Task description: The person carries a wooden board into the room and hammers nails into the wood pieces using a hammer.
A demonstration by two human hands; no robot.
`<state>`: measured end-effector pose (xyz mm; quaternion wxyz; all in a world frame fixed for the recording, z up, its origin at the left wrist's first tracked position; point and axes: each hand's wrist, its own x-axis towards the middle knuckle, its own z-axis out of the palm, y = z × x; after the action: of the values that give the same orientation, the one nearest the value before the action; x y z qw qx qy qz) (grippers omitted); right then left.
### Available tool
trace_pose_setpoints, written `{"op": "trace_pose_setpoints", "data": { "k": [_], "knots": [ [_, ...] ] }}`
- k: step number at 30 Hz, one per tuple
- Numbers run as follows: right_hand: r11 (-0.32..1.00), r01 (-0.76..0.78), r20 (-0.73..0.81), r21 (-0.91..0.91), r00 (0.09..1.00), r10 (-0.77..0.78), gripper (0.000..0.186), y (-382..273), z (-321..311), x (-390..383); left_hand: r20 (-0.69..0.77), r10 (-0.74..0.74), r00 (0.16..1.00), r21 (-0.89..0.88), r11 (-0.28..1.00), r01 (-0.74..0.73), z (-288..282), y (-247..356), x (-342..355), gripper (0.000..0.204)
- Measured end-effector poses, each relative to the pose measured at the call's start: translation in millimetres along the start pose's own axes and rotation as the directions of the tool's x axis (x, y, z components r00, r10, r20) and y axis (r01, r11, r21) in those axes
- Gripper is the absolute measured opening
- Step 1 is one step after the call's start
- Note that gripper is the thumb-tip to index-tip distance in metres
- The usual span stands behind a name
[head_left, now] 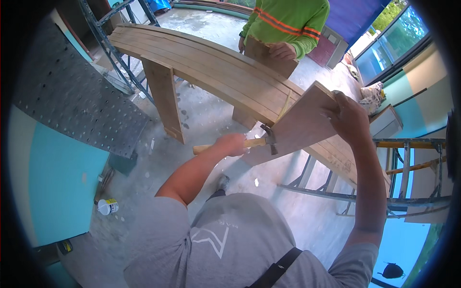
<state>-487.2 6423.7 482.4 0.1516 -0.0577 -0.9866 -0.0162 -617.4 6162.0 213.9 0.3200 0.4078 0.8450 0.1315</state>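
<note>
My left hand [231, 144] grips the wooden handle of a claw hammer [270, 140], whose dark head rests beside or against a square-edged board [302, 126]. My right hand [348, 115] is closed on that board's upper edge, holding it tilted at the near side of a long wooden plank assembly [201, 62]. A thin yellow strip [286, 102], too small to identify, lies by the board. A wooden upright piece [158, 91] stands beneath the assembly's left part.
A co-worker in a green high-visibility top [288, 24] holds another board [261, 57] across the planks. Metal scaffold frames [117, 57] [406, 168] stand at both sides. A perforated dark sheet [72, 91], turquoise panels [57, 182] and a white bucket [108, 206] are on the left.
</note>
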Motion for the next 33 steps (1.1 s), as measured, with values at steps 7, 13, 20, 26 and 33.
{"op": "trace_pose_setpoints", "data": {
  "k": [7,13,20,26,33],
  "knots": [
    [0.999,-0.002,0.051,-0.054,0.999,0.005,0.046,4,4,5,-0.148,-0.236,0.96,0.071,0.966,0.248,9,19,-2,0.038],
    [1.0,0.017,0.076,0.016,0.997,-0.018,0.046,-2,-4,3,-0.259,-0.268,0.928,0.144,0.94,0.311,16,23,-6,0.042],
    [0.996,-0.007,0.109,-0.088,0.994,0.016,0.046,-4,-8,0,-0.309,-0.317,0.897,0.162,0.912,0.378,22,37,-8,0.034],
    [0.993,-0.028,0.11,-0.116,0.993,0.041,0.05,-3,-4,-5,-0.323,-0.344,0.882,0.099,0.914,0.393,26,46,-13,0.039],
    [0.991,0.083,0.021,-0.103,0.996,-0.082,0.049,7,-1,-3,-0.45,-0.338,0.827,0.186,0.87,0.457,35,41,-6,0.026]
  ]
}}
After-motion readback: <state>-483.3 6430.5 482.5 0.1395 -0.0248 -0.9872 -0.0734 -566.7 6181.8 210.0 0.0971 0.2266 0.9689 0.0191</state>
